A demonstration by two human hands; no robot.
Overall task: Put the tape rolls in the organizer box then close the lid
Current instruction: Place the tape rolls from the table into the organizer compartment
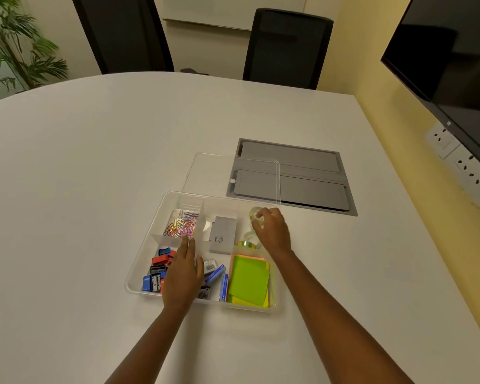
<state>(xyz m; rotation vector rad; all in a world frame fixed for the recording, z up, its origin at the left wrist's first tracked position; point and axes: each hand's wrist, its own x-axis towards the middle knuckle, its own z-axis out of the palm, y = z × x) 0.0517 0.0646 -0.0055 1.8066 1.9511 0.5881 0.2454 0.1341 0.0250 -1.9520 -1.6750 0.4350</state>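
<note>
Right hand (272, 231) pinches a clear tape roll (254, 215) inside the organizer box (139, 273); left hand (184, 273) rests flat over sharpeners (157, 268), fingers together, beside paper clips (182, 224) and green sticky notes (248, 281)

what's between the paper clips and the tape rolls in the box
A grey card box in the middle compartment lies between the paper clips and the tape rolls, seen in the head view.

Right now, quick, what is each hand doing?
Left hand: open and flat over the organizer box, holding nothing.
Right hand: fingers closed on a tape roll in the far right compartment.
</note>
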